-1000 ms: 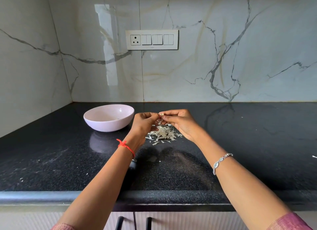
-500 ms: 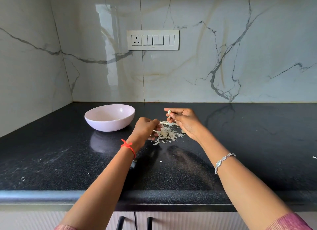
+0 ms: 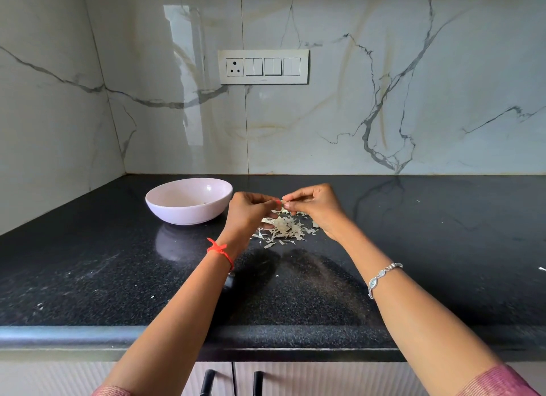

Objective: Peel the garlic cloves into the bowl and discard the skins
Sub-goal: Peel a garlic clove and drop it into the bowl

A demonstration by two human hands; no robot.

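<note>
A garlic clove [image 3: 282,202], small and pale, is pinched between the fingertips of the left hand [image 3: 249,211] and the right hand [image 3: 317,208]. It is held a little above the worktop [image 3: 88,262], and the fingers hide most of it. Directly below the grip lies a loose heap of skins [image 3: 285,230]: thin, papery, off-white flakes and strips, with a few strays on the near side. Left of the grip, near but not touching, stands the bowl [image 3: 189,215]. It is round, pale pink and upright, with what may be a few small peeled pieces at its bottom.
</note>
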